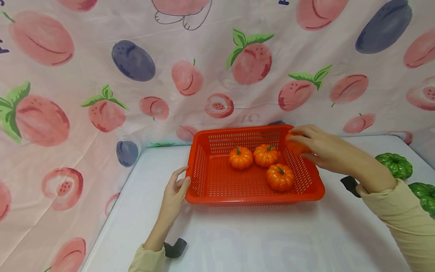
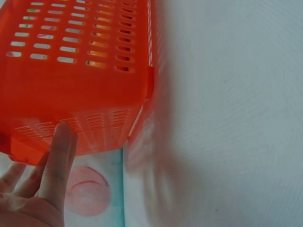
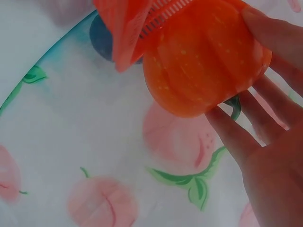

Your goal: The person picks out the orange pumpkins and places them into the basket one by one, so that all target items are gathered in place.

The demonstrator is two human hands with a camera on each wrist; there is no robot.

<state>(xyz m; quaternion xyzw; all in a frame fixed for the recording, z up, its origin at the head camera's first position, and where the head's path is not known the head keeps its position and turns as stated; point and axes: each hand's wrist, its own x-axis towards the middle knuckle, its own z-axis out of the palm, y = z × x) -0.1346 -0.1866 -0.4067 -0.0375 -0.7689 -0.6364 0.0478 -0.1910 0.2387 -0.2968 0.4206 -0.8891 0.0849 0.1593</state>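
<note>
An orange-red plastic basket (image 1: 217, 200) with slotted walls holds three small orange pumpkins with green stems, one of them the front pumpkin (image 1: 280, 177). My right hand (image 1: 317, 145) grips another orange pumpkin (image 3: 203, 61) at the basket's right end, with thumb and fingertips around its stem side. In the right wrist view this pumpkin overlaps the basket's edge (image 3: 124, 38). At the left end, my left hand (image 1: 175, 190) touches the rim. Its fingers (image 2: 57, 161) lie fairly straight along the slotted wall (image 2: 94, 127) in the left wrist view.
Two green pumpkins, the farther green pumpkin (image 1: 394, 165) and the nearer green pumpkin (image 1: 423, 194), sit at the right side of the white table (image 1: 244, 238). A fruit-printed cloth (image 1: 190, 109) rises behind the basket and along the left.
</note>
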